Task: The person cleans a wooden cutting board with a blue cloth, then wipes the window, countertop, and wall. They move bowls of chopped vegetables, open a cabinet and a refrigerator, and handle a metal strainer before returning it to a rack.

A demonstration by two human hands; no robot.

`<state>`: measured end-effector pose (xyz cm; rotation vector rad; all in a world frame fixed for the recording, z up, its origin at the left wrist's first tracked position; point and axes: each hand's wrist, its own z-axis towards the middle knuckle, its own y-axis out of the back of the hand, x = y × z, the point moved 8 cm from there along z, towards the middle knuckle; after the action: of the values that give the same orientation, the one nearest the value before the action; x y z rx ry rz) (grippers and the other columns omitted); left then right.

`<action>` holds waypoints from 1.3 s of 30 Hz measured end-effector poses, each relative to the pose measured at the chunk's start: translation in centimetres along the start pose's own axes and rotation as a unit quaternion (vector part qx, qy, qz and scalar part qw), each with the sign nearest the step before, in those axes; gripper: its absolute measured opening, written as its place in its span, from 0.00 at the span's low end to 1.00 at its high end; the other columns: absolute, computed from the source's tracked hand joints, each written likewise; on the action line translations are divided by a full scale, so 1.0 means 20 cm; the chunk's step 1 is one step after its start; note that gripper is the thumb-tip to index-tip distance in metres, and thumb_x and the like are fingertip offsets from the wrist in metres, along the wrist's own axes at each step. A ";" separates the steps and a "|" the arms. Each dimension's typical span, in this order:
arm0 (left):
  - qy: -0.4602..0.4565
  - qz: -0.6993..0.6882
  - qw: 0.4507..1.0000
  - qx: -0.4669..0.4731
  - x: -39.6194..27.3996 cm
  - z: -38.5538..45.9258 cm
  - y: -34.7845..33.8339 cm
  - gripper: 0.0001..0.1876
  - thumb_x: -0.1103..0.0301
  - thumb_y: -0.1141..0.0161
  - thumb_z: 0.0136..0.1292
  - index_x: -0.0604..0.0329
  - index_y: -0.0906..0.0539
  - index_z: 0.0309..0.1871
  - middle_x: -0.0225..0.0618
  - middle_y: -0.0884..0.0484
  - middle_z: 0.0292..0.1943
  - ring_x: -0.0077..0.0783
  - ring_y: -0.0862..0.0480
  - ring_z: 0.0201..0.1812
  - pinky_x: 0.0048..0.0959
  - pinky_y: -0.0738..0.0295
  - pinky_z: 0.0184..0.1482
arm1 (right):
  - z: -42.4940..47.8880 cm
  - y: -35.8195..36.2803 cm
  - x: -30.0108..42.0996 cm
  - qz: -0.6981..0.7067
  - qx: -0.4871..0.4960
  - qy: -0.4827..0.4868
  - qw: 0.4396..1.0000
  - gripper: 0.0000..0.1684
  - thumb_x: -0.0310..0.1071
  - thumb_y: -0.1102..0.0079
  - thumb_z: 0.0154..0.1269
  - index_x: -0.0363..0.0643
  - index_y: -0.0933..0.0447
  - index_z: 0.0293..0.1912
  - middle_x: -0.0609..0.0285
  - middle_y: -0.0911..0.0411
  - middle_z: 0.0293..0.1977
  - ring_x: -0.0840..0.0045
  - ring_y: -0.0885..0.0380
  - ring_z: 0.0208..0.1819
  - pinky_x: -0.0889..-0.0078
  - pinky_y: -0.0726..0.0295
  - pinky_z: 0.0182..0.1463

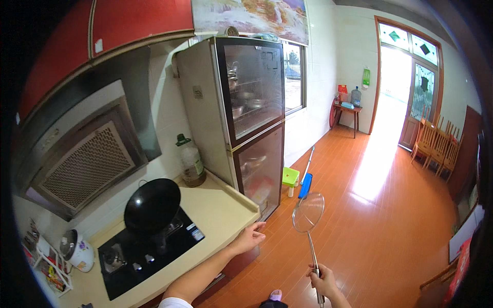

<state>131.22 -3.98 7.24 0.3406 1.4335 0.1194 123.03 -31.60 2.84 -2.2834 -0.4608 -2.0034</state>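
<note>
My right hand (322, 280) is closed around the handle of a wire spider strainer (308, 213), its round mesh pointing up and away over the floor. My left hand (250, 237) reaches out near the counter's front corner, fingers loosely bent and apart, holding nothing. To its left, a black wok (152, 206) rests on the far burner of a black glass gas hob (148, 250). A large plastic oil bottle (190, 161) with a green cap stands at the back of the cream countertop (227, 204), beside the cabinet.
A tall glass-doored cabinet (254, 92) with metal bowls stands past the counter. A green stool (290, 176) and a blue-headed broom or mop (305, 185) are on the floor. A white rice cooker (79, 250) sits left of the hob. Wooden chairs (431, 142) stand near the open doorway.
</note>
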 end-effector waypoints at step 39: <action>-0.038 0.654 0.755 0.019 0.15 3.17 -0.03 0.11 0.70 0.40 0.51 0.58 0.23 0.39 0.37 0.24 0.39 0.38 0.32 0.55 0.40 0.42 0.61 | 3.25 1.80 -0.36 -0.072 0.104 -0.002 0.992 0.05 0.31 0.47 0.61 0.39 0.30 0.32 0.69 0.33 0.20 0.88 0.37 0.20 0.82 0.36 0.21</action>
<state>193.91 -13.75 10.35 1.3297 0.8656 1.2023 194.07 -51.19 -8.62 -2.1860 -0.8158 -1.9069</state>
